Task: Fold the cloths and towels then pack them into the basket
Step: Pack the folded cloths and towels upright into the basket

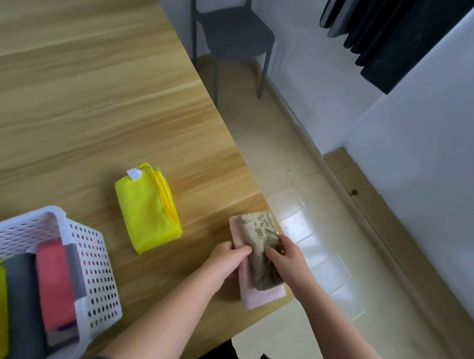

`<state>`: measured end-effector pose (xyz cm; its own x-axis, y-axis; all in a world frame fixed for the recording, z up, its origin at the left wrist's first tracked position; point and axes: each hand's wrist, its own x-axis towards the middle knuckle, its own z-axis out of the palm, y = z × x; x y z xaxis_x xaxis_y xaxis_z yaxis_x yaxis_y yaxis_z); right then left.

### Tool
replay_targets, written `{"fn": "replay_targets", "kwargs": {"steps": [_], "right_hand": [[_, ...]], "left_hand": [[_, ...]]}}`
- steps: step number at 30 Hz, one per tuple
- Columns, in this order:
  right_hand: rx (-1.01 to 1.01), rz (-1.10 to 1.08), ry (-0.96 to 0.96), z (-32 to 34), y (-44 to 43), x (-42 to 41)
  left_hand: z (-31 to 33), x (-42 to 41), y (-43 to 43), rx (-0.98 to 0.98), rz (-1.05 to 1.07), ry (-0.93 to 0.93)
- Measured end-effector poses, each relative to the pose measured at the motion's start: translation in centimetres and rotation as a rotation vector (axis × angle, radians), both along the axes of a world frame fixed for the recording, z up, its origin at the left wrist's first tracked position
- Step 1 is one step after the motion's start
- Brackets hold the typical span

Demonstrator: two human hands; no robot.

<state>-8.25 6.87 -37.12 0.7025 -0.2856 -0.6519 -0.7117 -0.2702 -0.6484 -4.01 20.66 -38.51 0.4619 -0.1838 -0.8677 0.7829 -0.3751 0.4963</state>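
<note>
left hand (226,255): curled fingers grip the beige towel (256,234)
right hand (284,256): pinches its right side
beige towel: atop pink towel (260,297), well right of basket (94,275)
yellow cloth (144,216): folded, nearer basket

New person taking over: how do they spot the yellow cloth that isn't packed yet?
On the wooden table, find the white perforated basket at the near left. Just right of it the yellow cloth lies folded, alone on the wood. Unlike the packed yellow cloth standing in the basket, it lies flat with a white tag at its far corner.
</note>
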Motion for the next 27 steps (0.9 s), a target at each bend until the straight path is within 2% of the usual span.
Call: {"fn": "replay_targets", "kwargs": {"steps": [3, 6, 14, 19, 23, 27], "right_hand": [[0.292, -0.138, -0.041, 0.1, 0.5, -0.3], [0.462, -0.163, -0.079, 0.8, 1.4, 0.1], [0.546, 0.115, -0.246, 6.4, 7.9, 3.5], [0.679, 0.239, -0.329, 10.8, 14.1, 4.7], [0.791, 0.241, -0.311, 12.2, 20.6, 4.6], [0.868, 0.250, -0.210, 11.8, 28.1, 2.9]], "left_hand": [[0.5, 0.5, 1.3, -0.107, 0.098, -0.002], [2.0, 0.8, 2.6, -0.109, 0.175, -0.042], [9.4, 1.1, 9.9, 0.030, 0.210, -0.478], [14.1, 0.5, 17.0, 0.116, 0.247, -0.707], [15.7, -1.1, 23.3, 0.172, 0.259, -0.761], [15.8, -3.7, 30.5, 0.154, 0.290, -0.676]]}}
